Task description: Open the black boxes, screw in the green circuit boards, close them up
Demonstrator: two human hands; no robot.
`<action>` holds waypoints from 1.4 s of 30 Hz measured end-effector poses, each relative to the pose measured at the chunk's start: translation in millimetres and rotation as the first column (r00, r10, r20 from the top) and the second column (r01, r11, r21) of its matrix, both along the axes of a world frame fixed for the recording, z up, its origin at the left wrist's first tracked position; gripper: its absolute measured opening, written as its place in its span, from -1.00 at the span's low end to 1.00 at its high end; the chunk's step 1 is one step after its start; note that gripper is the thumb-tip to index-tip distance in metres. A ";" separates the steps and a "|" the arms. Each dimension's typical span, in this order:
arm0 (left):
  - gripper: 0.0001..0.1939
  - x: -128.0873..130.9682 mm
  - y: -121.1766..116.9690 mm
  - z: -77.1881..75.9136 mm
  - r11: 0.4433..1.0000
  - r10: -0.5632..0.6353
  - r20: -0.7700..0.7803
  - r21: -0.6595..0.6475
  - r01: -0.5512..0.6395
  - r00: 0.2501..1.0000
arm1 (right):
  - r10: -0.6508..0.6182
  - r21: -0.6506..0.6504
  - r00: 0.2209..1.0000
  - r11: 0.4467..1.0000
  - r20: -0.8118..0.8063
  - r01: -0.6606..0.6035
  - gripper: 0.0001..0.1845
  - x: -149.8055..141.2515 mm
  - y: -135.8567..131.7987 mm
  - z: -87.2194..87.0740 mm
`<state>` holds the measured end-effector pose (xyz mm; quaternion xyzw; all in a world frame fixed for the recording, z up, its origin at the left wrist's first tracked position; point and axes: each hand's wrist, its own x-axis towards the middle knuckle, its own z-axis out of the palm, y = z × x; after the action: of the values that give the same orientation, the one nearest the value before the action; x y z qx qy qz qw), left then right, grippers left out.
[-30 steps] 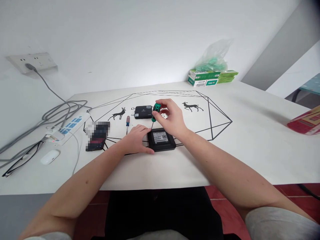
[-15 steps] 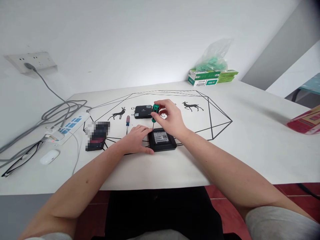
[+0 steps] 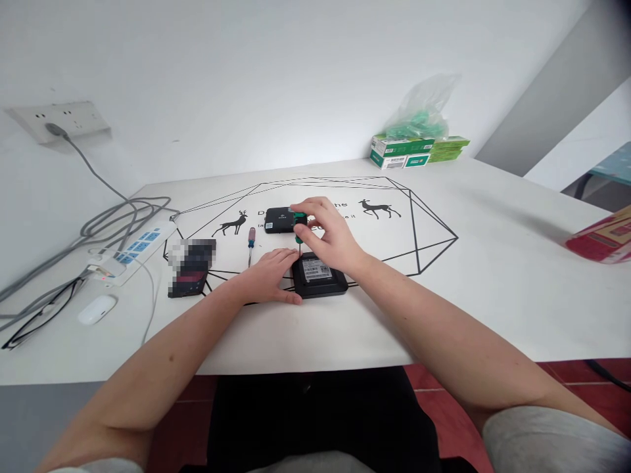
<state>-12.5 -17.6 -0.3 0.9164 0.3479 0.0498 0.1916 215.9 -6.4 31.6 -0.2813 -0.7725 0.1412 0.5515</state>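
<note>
My right hand (image 3: 334,238) is closed round the handle of a green screwdriver (image 3: 298,236), which stands nearly upright. Its shaft points down at the far left corner of a square black electronic box (image 3: 335,284) with a white label on its top. The exact spot of the tip is hard to make out beside my fingers. My left hand (image 3: 269,276) grips the box's left side, thumb along the near corner and fingers at the far one. Beyond it lies a smaller black box (image 3: 277,221), partly covered by my right hand and the screwdriver handle.
A second screwdriver (image 3: 252,240) with a red and blue handle lies left of the boxes. Further left are a phone (image 3: 194,266), a white earbud case (image 3: 97,309), glasses (image 3: 46,314) and a power strip (image 3: 142,243) with cables. Green-white boxes (image 3: 401,146) stand against the wall.
My right hand and the green screwdriver have shifted slightly left, and the handle now overlaps the smaller black box. My left hand keeps its place on the labelled box.
</note>
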 end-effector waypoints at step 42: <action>0.28 0.0 -2.2 7.2 1.000 -0.006 -0.068 -0.002 0.006 0.998 | -0.004 -0.094 1.000 0.996 -0.023 0.002 -0.63 -0.6 -4.5 -0.2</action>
<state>-12.5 -19.8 6.8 0.9184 0.3514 0.0179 0.1807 215.3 -10.9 31.4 -0.3065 -0.7582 0.1797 0.5467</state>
